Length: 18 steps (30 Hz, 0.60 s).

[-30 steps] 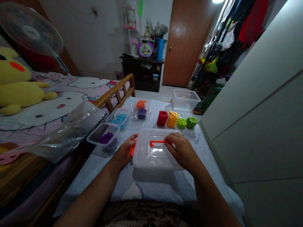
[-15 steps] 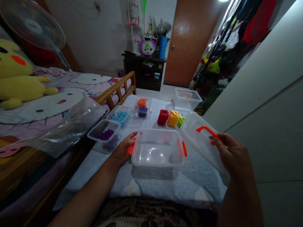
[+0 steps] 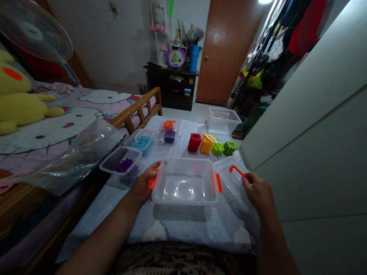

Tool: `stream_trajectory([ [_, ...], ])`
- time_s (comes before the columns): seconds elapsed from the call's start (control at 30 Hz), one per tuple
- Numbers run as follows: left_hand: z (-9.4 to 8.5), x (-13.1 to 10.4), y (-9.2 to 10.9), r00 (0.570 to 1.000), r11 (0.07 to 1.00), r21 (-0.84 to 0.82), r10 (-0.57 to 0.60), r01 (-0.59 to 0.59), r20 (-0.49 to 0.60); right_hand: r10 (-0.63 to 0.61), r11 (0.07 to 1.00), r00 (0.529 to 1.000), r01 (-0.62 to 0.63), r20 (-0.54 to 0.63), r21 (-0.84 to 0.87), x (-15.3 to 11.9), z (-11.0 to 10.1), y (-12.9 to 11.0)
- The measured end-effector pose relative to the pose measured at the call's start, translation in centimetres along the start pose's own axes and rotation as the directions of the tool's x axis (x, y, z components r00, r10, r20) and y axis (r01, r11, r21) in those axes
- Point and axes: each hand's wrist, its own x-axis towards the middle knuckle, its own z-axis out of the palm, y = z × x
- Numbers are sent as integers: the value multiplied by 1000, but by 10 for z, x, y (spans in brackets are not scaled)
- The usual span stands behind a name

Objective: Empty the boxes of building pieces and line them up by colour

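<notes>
The left hand (image 3: 142, 185) grips the left side of the clear box (image 3: 185, 185), with the thumb near its orange latch (image 3: 152, 182), and this keeps the box steady on the cloth-covered table (image 3: 183, 225). The box stands open and looks empty, just in front of the person. The right hand (image 3: 259, 193) is closed around the orange handle of the lid (image 3: 233, 179), which is low at the right of the box, tilted, and seems to touch the cloth near the right latch (image 3: 219, 183). To do this step well, I think the lid should be laid flat beside the box, with its handle up, and far enough from the rim that it does not slide back in; the left hand should press the box lightly so it does not move on the soft cloth. Behind the box stand four built cubes in a row: a red cube (image 3: 194, 142), a yellow cube (image 3: 207, 144), a light green cube (image 3: 218, 148) and a dark green cube (image 3: 230, 148). At the left are small trays with purple pieces (image 3: 124, 165), blue pieces (image 3: 141, 142) and orange pieces (image 3: 169, 125). The lid should stay clear of the cubes, so that they are not pushed over
</notes>
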Motion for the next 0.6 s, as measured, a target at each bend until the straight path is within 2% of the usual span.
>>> stream_trajectory([
  [0.23,3,-1,-1,1000,1000,18,3,-4,8,-44,990,997,52,64,-128,-6,23,-5],
  [0.6,3,4,-10,999,999,27,30,-29,-36,-48,987,990,67,132,-145,3,32,-8],
])
